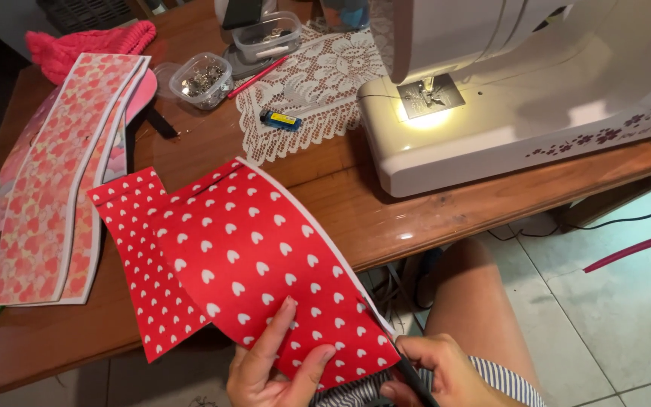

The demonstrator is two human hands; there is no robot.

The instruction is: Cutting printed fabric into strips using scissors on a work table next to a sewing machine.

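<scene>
My left hand (276, 367) pinches the near end of a red fabric piece with white hearts (258, 256), thumb on top, fingers spread over it. A second red piece with smaller hearts (145, 256) lies under it on the wooden table (386, 215). My right hand (442, 369) is closed on a dark-handled tool, probably scissors (410, 374), at the fabric's lower right edge. Most of the tool is hidden by the hand and the fabric.
A white sewing machine (536, 98) with its lamp on stands at the right. Pink heart-print strips (62, 173) lie at the left, a lace doily (318, 83) and two clear boxes of small metal parts (201, 79) at the back. My bare knee (476, 301) is below the table edge.
</scene>
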